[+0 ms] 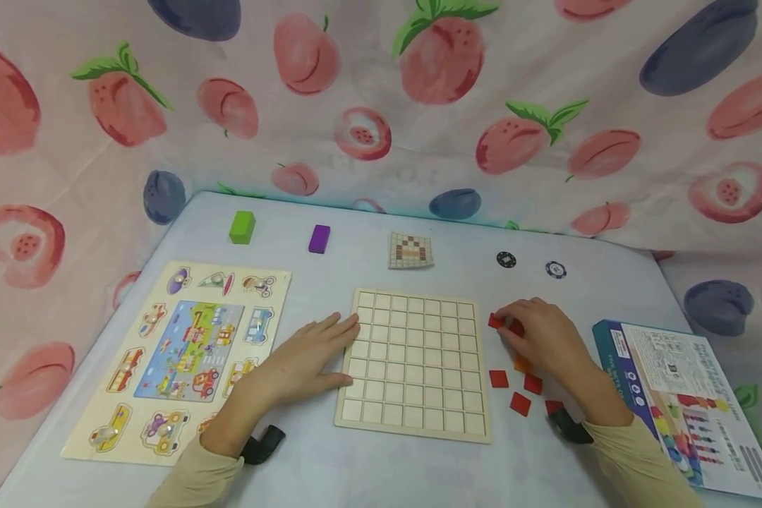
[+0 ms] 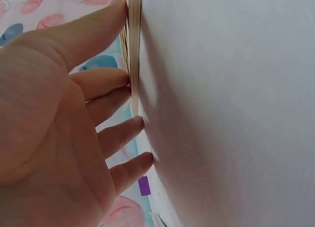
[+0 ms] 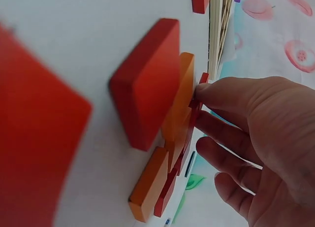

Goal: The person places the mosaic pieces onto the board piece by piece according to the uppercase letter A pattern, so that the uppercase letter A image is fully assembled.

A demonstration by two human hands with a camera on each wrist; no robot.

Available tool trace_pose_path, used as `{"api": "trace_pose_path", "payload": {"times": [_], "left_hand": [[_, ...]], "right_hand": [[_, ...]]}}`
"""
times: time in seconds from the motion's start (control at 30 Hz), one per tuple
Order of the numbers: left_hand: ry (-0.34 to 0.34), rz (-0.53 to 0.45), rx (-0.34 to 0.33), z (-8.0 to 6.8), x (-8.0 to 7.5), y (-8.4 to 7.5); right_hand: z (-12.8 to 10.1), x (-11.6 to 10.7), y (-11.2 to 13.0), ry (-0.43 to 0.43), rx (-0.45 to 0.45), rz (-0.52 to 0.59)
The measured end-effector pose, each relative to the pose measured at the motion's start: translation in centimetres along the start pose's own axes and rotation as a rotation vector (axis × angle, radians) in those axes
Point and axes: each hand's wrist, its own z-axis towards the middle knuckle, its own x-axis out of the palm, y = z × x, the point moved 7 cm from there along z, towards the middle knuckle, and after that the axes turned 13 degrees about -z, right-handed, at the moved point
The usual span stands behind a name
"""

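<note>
A square wooden grid board (image 1: 413,417) lies on the table between the hands, its cells bare. My left hand (image 1: 307,358) rests at its left edge, fingers fairly straight; in the left wrist view the left hand's fingertips (image 2: 120,79) meet the board's side (image 2: 134,49). My right hand (image 1: 542,334), right of the board, pinches a red tile (image 1: 494,321) between thumb and index finger near the table. In the right wrist view, the right hand (image 3: 266,133) partly hides that tile. Around it lie more red tiles (image 1: 498,379) and orange tiles (image 1: 523,364).
A vehicle puzzle board (image 1: 188,351) lies left, a printed box (image 1: 692,409) right. Behind the grid are a green block (image 1: 243,227), a purple block (image 1: 319,239), a pattern card (image 1: 410,251) and two round chips (image 1: 506,259). Fruit-print cloth (image 1: 368,85) hangs at the back and sides.
</note>
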Motion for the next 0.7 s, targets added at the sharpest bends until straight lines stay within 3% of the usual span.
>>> {"api": "trace_pose_path", "payload": {"times": [0.4,0.7], "left_hand": [[0.003,-0.030,-0.013,-0.1,0.3,0.2],[-0.011,-0.053,-0.004,-0.5,0.2,0.5]], "right_hand": [[0.4,-1.0,1.1,-0.057,-0.006,0.011],[2.7,-1.8,5.3,-0.082,-0.151,0.045]]}}
